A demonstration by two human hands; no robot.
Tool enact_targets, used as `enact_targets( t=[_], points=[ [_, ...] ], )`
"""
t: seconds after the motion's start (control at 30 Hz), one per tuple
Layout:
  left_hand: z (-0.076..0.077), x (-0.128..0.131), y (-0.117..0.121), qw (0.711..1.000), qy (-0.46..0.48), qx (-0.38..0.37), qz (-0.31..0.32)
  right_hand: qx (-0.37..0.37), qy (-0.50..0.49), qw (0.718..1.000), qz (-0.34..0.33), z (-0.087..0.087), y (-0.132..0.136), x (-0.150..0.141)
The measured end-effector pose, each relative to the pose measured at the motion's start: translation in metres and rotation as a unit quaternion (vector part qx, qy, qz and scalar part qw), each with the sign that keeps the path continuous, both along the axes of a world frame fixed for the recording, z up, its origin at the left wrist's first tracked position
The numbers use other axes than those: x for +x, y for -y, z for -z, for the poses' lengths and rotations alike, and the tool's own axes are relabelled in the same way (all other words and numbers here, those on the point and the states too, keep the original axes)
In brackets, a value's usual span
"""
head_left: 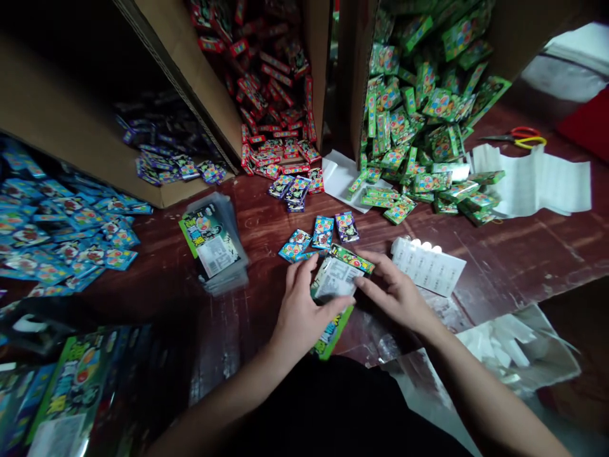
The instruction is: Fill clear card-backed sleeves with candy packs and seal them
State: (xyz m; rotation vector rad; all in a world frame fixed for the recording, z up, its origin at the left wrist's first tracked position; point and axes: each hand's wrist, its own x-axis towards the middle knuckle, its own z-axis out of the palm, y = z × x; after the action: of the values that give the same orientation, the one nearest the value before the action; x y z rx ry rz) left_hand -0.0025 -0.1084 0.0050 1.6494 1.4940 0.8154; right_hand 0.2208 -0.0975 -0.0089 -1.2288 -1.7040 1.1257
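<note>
My left hand (301,308) grips a printed plastic bag (337,282) with a white label and a green strip, its thumb across the front and fingers at the far left edge. My right hand (397,293) closes on the bag's right side with thumb and fingers. A small green candy box (356,259) lies at the bag's far end, by my right fingertips; whether it is inside is unclear. Just beyond are blue boxes (323,232) and a purple box (347,227). To the left lies a stack of similar bags (214,244).
Cartons spill red boxes (278,95), green boxes (413,127) and purple boxes (181,166). Blue packets (71,222) heap at left. A sticker sheet (428,266), scissors (521,136) and white paper (547,178) lie right. A scrap-filled container (518,346) stands near right; printed bags (71,387) lie near left.
</note>
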Motion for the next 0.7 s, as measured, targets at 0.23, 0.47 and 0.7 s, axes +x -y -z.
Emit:
enact_targets(
  t=[0.23, 0.47, 0.7],
  points=[
    [0.010, -0.012, -0.013, 0.974, 0.215, -0.073, -0.023, -0.037, -0.036, 0.999, -0.012, 0.008, -0.010, -0.015],
    [0.009, -0.019, -0.018, 0.960, 0.260, -0.091, -0.052, -0.068, -0.230, 0.967, 0.082, 0.021, -0.007, -0.047],
    [0.006, -0.039, -0.016, 0.953, 0.268, -0.139, 0.010, -0.104, -0.157, 0.982, 0.031, 0.019, 0.000, -0.035]
  ],
)
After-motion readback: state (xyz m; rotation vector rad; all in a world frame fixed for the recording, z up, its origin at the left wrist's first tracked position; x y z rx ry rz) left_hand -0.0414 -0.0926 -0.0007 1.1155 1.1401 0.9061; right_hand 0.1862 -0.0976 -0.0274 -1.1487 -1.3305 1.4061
